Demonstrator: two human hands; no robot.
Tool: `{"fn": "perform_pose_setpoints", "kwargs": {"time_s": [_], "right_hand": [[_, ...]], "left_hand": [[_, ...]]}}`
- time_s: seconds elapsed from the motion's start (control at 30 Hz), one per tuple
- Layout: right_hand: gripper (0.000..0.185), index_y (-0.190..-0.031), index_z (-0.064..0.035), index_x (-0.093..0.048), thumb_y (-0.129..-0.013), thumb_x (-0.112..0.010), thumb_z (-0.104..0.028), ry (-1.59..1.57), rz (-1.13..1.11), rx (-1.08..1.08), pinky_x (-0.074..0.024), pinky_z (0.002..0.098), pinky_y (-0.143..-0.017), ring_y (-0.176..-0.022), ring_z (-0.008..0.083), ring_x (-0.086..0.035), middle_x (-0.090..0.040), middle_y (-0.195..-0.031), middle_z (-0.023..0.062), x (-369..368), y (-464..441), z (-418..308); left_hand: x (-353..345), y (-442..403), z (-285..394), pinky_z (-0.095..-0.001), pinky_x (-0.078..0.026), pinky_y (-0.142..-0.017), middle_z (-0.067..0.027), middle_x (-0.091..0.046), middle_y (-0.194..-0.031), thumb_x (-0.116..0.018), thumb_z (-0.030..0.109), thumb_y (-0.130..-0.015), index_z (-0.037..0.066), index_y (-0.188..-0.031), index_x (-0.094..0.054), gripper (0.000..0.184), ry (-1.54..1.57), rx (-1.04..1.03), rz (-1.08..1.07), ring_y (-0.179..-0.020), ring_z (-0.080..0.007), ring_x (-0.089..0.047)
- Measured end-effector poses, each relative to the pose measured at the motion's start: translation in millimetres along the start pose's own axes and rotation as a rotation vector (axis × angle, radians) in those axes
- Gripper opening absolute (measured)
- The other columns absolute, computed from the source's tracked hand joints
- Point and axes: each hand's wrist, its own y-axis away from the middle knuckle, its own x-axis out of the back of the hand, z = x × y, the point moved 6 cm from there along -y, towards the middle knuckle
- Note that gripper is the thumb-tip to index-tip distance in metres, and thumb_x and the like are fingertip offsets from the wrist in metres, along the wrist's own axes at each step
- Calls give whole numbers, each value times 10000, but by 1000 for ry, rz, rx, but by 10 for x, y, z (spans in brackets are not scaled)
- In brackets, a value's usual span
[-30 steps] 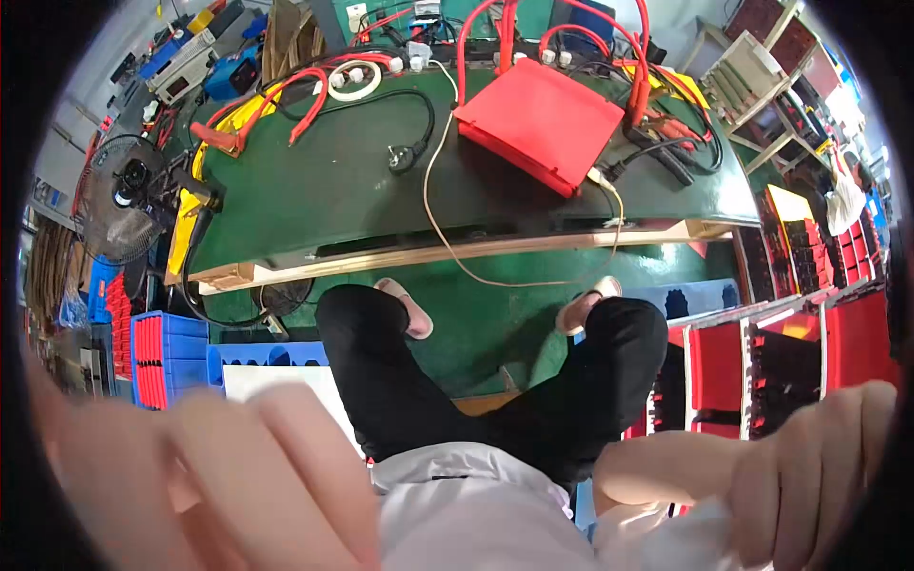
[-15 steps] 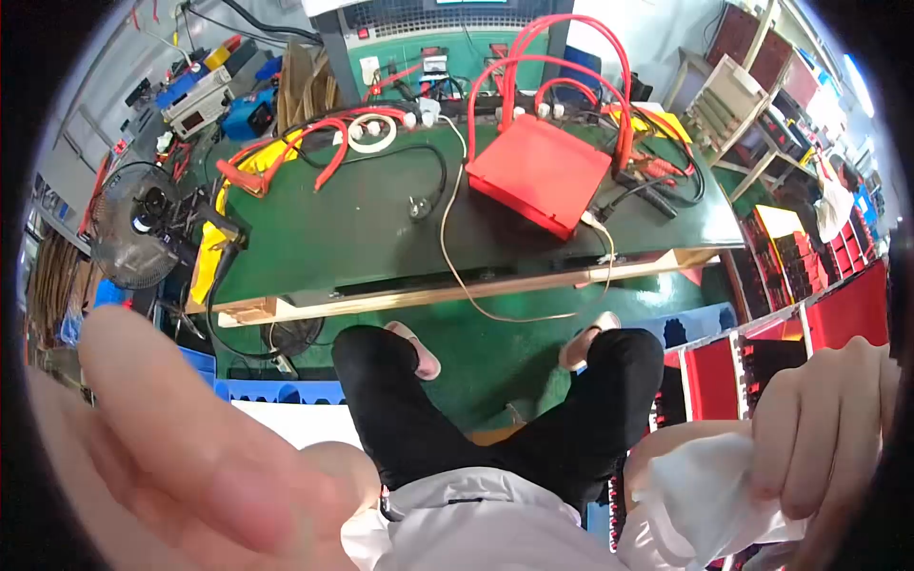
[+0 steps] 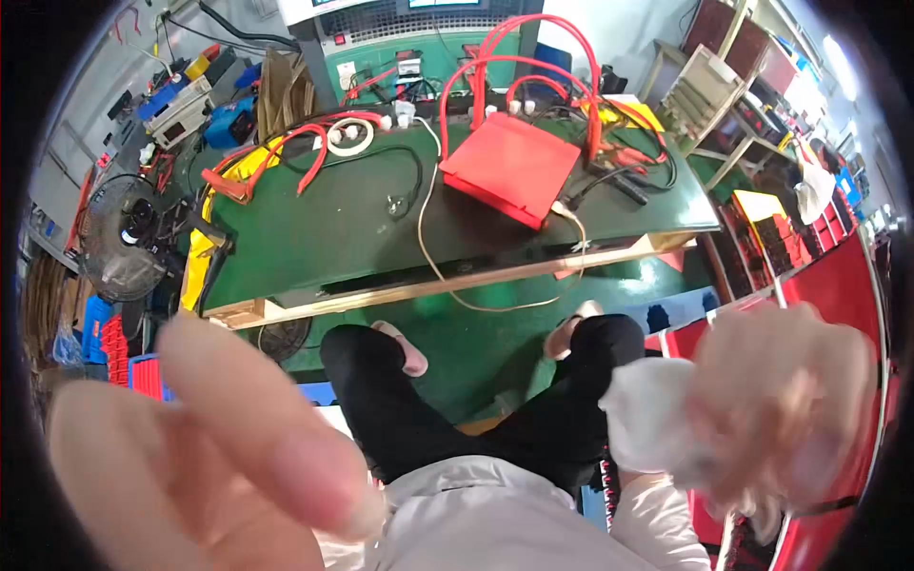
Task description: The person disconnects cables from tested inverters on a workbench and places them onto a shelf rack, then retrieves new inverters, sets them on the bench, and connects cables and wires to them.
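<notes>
Close to the camera at the lower left, my left hand [image 3: 238,447] is raised with bent fingers apart and nothing visible between them. On the right, my right hand [image 3: 785,400] is closed and smeared by motion. A crumpled white cloth [image 3: 647,414] sticks out of its grip toward my lap; whether it is cloth or tissue I cannot tell. Both hands are in the air, well apart from the workbench. Beyond them, a red box [image 3: 512,169] rests on the green workbench [image 3: 352,228], with thick red cables [image 3: 447,105] looping behind it.
A thin pale cord [image 3: 428,252] hangs over the bench's front edge from beside the box. A black plug [image 3: 400,205] and red clamps [image 3: 228,186] lie to the left. A fan [image 3: 124,238] stands left of the bench. Red bins [image 3: 828,285] stand close on my right.
My left hand has shifted right, its fingers now more bent. My right hand has moved left and turned, still with the white cloth. The whole view has shifted slightly.
</notes>
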Motion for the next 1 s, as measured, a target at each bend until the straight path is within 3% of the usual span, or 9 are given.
{"fn": "perform_pose_setpoints", "kwargs": {"time_s": [0.17, 0.23, 0.37, 0.4, 0.5, 0.57, 0.77, 0.83, 1.0], "right_hand": [[227, -1060, 57, -695, -989, -509, -52, 303, 177, -332, -379, 227, -452, -482, 67, -491, -572, -603, 18, 188, 48, 953], [220, -1108, 14, -671, -1035, -525, -133, 346, 66, -602, -374, 226, -475, -505, 50, -479, -570, -638, -11, 328, 128, 1491], [280, -1097, -23, -656, -858, -720, -154, 647, -76, -505, -517, 330, -767, -830, 155, -616, -683, -879, 91, 860, 716, 2915], [322, -1085, -20, -655, -804, -733, -156, 566, -80, -414, -517, 341, -780, -828, 183, -624, -688, -903, 131, 975, 873, 3183], [241, -1053, -3, -705, -869, -677, -157, 715, 31, -891, -535, 349, -731, -803, 141, -645, -719, -872, 116, 1418, 1534, 4186], [268, -1030, -6, -723, -900, -657, -232, 873, -24, -912, -545, 359, -733, -795, 212, -690, -734, -877, 147, 1603, 1816, 4581], [308, -1041, -11, -724, -890, -677, -275, 830, 334, -954, -550, 364, -798, -881, 249, -721, -745, -930, 157, 1825, 2310, 5111], [272, -1066, -3, -721, -860, -698, -180, 1080, 216, -906, -548, 359, -812, -890, 236, -714, -747, -965, 147, 1754, 2287, 5073], [232, -1025, 6, -737, -812, -661, -47, 495, 612, -902, -544, 351, -785, -867, 201, -690, -749, -955, 121, 2035, 2557, 5411]], "left_hand": [[-258, -136, -355, -397, -535, -681, -13, -545, -986, -810, 229, -841, 154, -1118, -575, 371, -92, -88, 2, -914, -269, -556], [-400, -95, -625, -445, -537, -820, -177, -705, -1063, -683, 73, -856, 21, -1195, -630, 347, 0, -170, 67, -914, -360, -669], [-600, 654, -1661, -375, -516, -867, -111, -697, -1055, -627, 120, -957, 12, -1171, -654, 241, -178, 504, -285, -993, -236, -661], [-660, 941, -1944, -361, -506, -881, -126, -685, -1062, -607, 130, -974, 27, -1170, -648, 225, -142, 694, -309, -993, -273, -661], [-613, 2392, -2921, -459, -490, -900, -186, -670, -1079, -524, 292, -1002, 39, -1026, -635, 277, -614, 909, -795, -1017, -385, -645], [-661, 3171, -3375, -516, -497, -923, -280, -630, -1221, -612, 402, -932, 18, -1211, -607, 475, -654, 1116, -1027, -1123, -455, -606], [-957, 4418, -4212, -405, -426, -1072, -211, -596, -1302, -738, 460, -878, 27, -1418, -464, 744, -36, 1279, -135, -1252, -301, -567], [-937, 4500, -4232, -404, -430, -1074, -168, -588, -1334, -759, 404, -874, 35, -1417, -470, 717, -44, 1220, -93, -1260, -272, -559], [-823, 4722, -4288, -360, -464, -1030, -70, -618, -1305, -801, 317, -854, 67, -1432, -491, 702, 158, 1402, 5, -1175, -197, -595]]}}
